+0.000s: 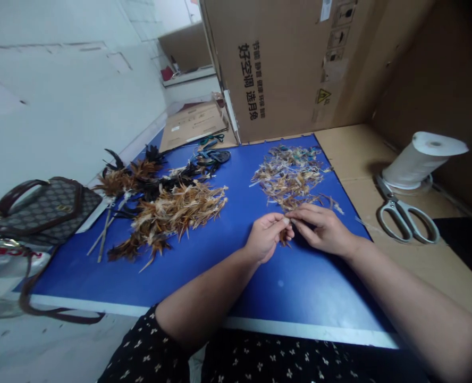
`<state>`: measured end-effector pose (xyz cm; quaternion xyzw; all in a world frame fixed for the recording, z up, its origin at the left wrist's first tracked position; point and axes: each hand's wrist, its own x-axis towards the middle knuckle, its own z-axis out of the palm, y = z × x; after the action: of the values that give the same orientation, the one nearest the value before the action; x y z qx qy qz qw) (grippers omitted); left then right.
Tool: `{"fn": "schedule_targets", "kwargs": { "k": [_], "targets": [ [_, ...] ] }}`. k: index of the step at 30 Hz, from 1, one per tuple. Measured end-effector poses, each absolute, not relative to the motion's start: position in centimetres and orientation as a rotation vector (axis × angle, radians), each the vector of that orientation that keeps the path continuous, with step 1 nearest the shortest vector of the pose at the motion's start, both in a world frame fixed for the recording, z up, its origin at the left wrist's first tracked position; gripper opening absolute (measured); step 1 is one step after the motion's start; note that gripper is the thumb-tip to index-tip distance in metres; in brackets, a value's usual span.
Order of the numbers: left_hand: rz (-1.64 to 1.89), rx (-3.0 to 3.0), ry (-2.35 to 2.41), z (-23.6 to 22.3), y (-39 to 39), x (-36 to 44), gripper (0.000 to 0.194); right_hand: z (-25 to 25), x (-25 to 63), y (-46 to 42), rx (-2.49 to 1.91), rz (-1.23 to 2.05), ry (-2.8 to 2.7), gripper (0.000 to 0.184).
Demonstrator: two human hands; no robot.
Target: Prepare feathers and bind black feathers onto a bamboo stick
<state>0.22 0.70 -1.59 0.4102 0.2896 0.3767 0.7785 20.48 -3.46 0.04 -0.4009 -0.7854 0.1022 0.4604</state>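
My left hand (pixel 264 238) is closed in a pinch on a small tuft of brown feathers (pixel 285 237), whose tips hang below the fingers. Against it, my right hand (pixel 322 230) pinches at the pale upper end of the same tuft; the fingers hide most of that end. Just beyond both hands lies a loose heap of thin, pale and brown feather scraps (pixel 289 175). To the left is a larger pile of tan and brown feathers (pixel 180 210), with black feathers (pixel 162 189) along its far side.
A blue mat (pixel 236 276) covers the table. At right, scissors (pixel 407 215) lie on cardboard beside a white spool (pixel 417 159). A patterned handbag (pixel 47 210) stands at the left edge. Feather bunches on sticks (pixel 106 231) lie near it. A big cardboard box (pixel 287 69) rises behind.
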Motion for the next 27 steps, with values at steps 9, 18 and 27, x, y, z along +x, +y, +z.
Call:
{"fn": "schedule_targets", "kwargs": {
  "k": [9, 18, 27],
  "targets": [
    [0.801, 0.866, 0.681, -1.8, 0.8, 0.8, 0.061, -0.6, 22.3, -1.8, -1.436, 0.11, -1.62, 0.018],
    [0.771, 0.868, 0.65, -2.2, 0.8, 1.1, 0.062, -0.6, 27.0, 7.4, -2.005, 0.257, -1.338, 0.025],
    [0.743, 0.856, 0.604, -2.3, 1.2, 1.1, 0.064, -0.3, 27.7, 7.1, -1.853, 0.521, -1.186, 0.038]
  ]
}}
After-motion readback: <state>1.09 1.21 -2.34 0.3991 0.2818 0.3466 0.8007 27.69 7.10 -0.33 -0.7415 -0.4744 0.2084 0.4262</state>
